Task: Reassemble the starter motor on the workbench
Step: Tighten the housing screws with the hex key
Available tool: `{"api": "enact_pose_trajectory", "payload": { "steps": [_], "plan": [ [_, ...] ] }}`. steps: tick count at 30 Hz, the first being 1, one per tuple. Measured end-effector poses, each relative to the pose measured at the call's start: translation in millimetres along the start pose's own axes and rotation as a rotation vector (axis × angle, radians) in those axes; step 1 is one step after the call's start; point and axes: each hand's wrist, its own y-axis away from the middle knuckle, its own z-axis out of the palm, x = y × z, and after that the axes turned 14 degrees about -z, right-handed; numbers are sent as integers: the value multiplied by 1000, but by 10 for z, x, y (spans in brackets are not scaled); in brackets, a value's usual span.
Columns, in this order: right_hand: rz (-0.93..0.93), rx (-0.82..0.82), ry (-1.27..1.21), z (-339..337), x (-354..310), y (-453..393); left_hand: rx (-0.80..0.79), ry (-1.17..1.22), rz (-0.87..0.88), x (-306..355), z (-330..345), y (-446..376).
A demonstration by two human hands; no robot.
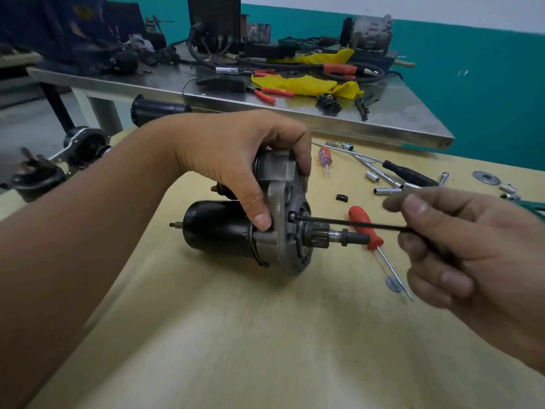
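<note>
Starter motor (244, 231) lies on its side near the middle of the pale wood desk (236, 335), black body toward the left edge, grey alu. nose housing and pinion gear (320, 233) toward the right edge. Short shaft stub sticks out of the black end.

Left hand (236, 160) comes over the top of the motor: fingers curled round the upper grey housing, thumb pressed on the flange where housing meets body. Grip is tight on the motor, holding it against the desk.

Right hand (460, 246) sits toward the right edge, fingers curled, thumb and forefinger pinching the end of a long black hex key (348, 223). Key runs approx. level, its far tip seated in a bolt head (292, 216) on the face of the nose housing, just above the pinion.

Red-handled screwdriver (367, 227) lies on the desk behind the key, blade pointing at the near right side, over a flat washer (393, 283). Small black block (342, 198) sits beside the red handle. Toward the far right corner: loose sockets (372, 176), a black-handled driver (410, 175), a small clear-handled screwdriver (324, 157), a large washer (486, 177).

Behind stands a steel table (295, 107) w/ yellow rag (306, 84), red pliers (272, 94), cables and misc. elec. gear. More motor parts (85, 143) sit off the desk's left edge, blurred.
</note>
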Motion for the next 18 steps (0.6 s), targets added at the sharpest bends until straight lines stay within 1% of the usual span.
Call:
{"api": "enact_pose_trajectory", "payload": {
  "steps": [2,4,5,6,8,9,10,11,12,14,15,16,17,18],
  "plan": [
    [-151,-135,45,-4,-40,11,11,33,52,-63,18,4],
    [-279,-182,163,-51,-32,37,-12,158,110,-177,41,12],
    [-362,-200,229,-87,-15,57,7,181,143,-276,82,24],
    [-454,-210,346,-139,18,58,46,196,161,-377,135,51],
    [-654,-265,802,-254,-7,8,128,223,195,-556,284,132],
    [-721,-312,1047,-287,-50,-23,160,231,213,-638,369,160],
    [-811,-350,1205,-324,-54,-67,194,228,225,-694,449,183],
    [-854,-390,1288,-313,-79,-89,230,221,237,-721,510,184],
    [-882,-405,1310,-306,-78,-99,268,209,247,-720,549,178],
    [-772,-361,1199,-182,-66,-83,323,199,256,-699,587,150],
    [-693,-283,1145,-69,-58,-32,333,207,259,-685,596,150],
    [-571,-183,1034,13,-40,27,338,216,260,-675,600,159],
    [-353,-94,824,59,-45,74,342,222,260,-674,605,171],
    [-47,-38,528,60,-53,120,347,224,258,-670,607,187]
  ]
}}
